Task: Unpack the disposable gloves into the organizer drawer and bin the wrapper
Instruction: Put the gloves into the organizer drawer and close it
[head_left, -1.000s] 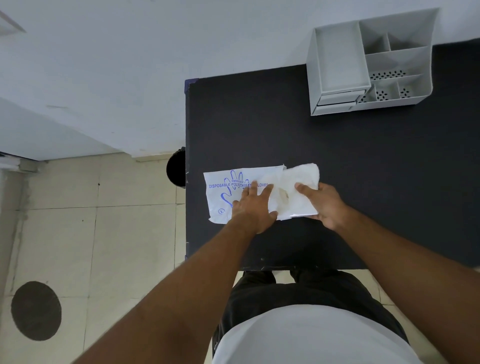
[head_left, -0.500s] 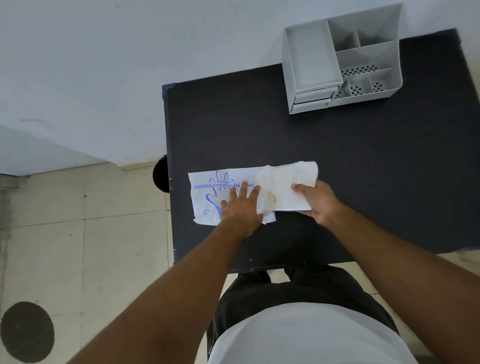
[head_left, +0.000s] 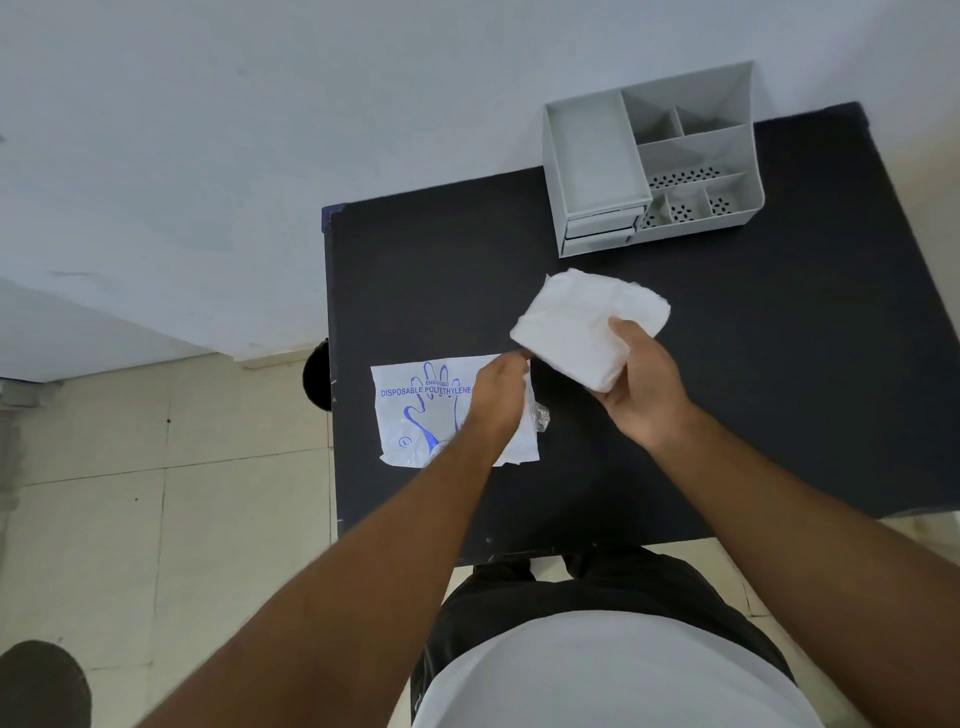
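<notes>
A folded white stack of disposable gloves (head_left: 582, 322) is held above the black table (head_left: 779, 364) in my right hand (head_left: 641, 387), clear of the wrapper. The flat white wrapper (head_left: 421, 415), printed with a blue hand and "DISPOSABLE POLYETHYLENE", lies at the table's left edge. My left hand (head_left: 496, 397) rests on the wrapper's right end, fingers curled over its open edge. The grey organizer (head_left: 649, 161) stands at the table's far side by the wall, with its two small front drawers (head_left: 597, 234) closed.
A dark round object (head_left: 316, 374), partly hidden, sits on the floor just left of the table. Another dark round shape (head_left: 41, 686) lies on the tiled floor at the lower left. A white wall runs behind the table.
My right hand has pulled the glove stack fully out of the wrapper and lifted it up and to the right. My left hand has stayed on the wrapper's right end.
</notes>
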